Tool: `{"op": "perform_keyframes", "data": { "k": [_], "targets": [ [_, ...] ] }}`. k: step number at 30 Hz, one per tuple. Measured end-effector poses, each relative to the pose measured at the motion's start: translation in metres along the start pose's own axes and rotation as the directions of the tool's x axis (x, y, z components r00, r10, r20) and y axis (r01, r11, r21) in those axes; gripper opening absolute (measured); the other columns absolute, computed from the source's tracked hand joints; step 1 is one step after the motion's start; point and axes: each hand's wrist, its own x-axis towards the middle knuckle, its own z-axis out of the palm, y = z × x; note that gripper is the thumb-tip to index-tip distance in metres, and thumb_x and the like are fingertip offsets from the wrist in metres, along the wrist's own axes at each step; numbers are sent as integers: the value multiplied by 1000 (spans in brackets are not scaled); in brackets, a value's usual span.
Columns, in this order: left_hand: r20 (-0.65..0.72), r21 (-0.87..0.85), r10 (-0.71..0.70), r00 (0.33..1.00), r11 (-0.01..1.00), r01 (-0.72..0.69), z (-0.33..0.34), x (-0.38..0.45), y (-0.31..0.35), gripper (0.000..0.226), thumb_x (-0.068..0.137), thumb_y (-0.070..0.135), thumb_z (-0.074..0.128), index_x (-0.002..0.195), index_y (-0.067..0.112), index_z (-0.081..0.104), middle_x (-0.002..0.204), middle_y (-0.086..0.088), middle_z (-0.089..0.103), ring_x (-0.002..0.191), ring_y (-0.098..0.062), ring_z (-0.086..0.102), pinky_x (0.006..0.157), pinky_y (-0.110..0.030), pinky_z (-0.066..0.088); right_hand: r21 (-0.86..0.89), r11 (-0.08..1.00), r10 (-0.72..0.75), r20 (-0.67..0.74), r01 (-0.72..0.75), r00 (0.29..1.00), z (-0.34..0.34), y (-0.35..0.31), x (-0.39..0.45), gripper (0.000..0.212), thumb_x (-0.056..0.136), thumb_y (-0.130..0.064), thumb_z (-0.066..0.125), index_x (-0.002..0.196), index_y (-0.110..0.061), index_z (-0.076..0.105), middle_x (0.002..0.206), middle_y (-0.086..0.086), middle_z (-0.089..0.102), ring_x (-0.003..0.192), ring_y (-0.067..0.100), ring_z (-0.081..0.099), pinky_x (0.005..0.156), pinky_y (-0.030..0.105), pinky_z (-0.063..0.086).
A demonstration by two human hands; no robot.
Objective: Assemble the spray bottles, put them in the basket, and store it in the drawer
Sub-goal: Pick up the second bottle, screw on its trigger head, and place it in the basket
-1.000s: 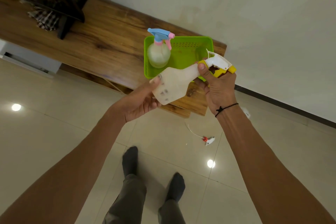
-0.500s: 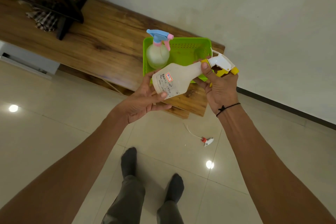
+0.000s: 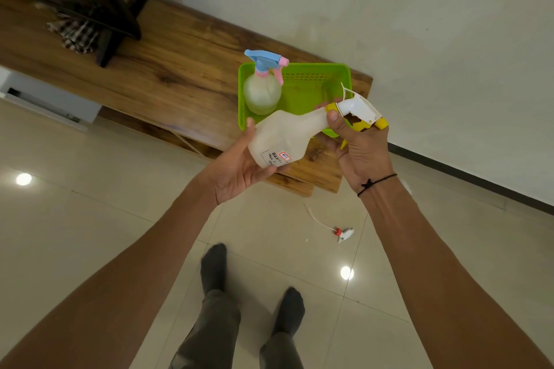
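I hold a translucent white spray bottle [image 3: 284, 138] tilted on its side in front of the green basket [image 3: 314, 81]. My left hand [image 3: 239, 168] cups its base, label facing me. My right hand [image 3: 362, 153] grips the neck at the white and yellow trigger head [image 3: 361, 111], which sits on the bottle. A second bottle with a blue and pink trigger head [image 3: 262, 90] stands upright in the basket's left side. The basket rests on the right end of a low wooden cabinet [image 3: 150, 69].
A loose white and red trigger head with its tube [image 3: 338, 231] lies on the tiled floor below the cabinet. A dark stand [image 3: 117, 9] and a checked cloth [image 3: 76, 33] sit on the cabinet's left part. My feet [image 3: 248, 278] stand on the tiles. A white wall runs behind.
The bottle has turned in my hands: its label came round to face me and now sits lower, near my left palm. Both hands stay in nearly the same place.
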Motion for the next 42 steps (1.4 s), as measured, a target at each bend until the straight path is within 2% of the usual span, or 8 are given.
{"op": "perform_keyframes", "data": {
  "k": [7,12,17,24,27,32,38,42],
  "targets": [
    [-4,89,190,982,978,-188,1,7,-9,69,76,39,91,129,24,49,143,-9,58,124,-37,67,85,-45,64,28,1000,-8,-29,9,1000,3,-3,2,29,92,9,67,117,-5,63,109,19,73,108,32,72,87,56,63],
    [-37,2,265,963,964,-265,11,17,-11,70,86,32,79,147,20,47,156,-12,51,134,-39,60,92,-48,62,-21,998,-61,-52,60,997,8,-15,8,44,92,12,67,133,8,55,111,22,71,109,33,71,90,58,61],
    [-329,-93,261,907,947,-306,41,41,-12,56,93,25,71,140,-2,57,137,-21,67,129,-34,65,95,-38,61,-118,980,-173,-102,160,980,13,-25,19,46,86,15,73,129,10,59,109,21,68,106,35,68,92,59,60],
    [-559,3,221,799,964,-264,69,84,0,8,102,4,64,107,1,67,123,-18,71,95,-25,72,103,-37,57,-341,918,-240,-70,202,968,11,-24,51,23,81,2,85,95,-13,75,94,18,68,88,30,67,79,71,57],
    [-574,0,201,794,969,-245,72,96,4,40,101,-7,58,140,-10,51,139,-24,63,99,-31,71,92,-33,60,-426,875,-288,-80,228,954,15,-12,66,23,79,0,86,93,-15,77,88,11,71,83,27,67,73,65,61],
    [-539,-66,186,822,963,-261,66,106,8,48,99,-15,53,146,-13,44,146,-28,56,109,-33,68,85,-33,63,-578,794,-305,-112,187,946,27,8,98,21,77,-5,88,94,-6,76,85,6,70,80,22,63,76,55,60],
    [-507,-89,163,846,967,-240,59,112,14,14,100,-13,50,100,-5,62,104,-19,61,85,-18,67,77,-28,65,-713,675,-330,-58,193,942,39,30,111,30,81,-10,86,109,-3,76,94,-2,70,80,6,62,71,17,46],
    [-492,-73,148,858,975,-209,62,114,15,34,101,-10,52,135,-13,53,98,-11,59,82,-13,65,97,-33,60,-741,643,-366,-73,195,928,31,31,117,29,82,-13,86,104,-4,72,81,-14,60,73,-2,58,62,6,39]
  ]
}}
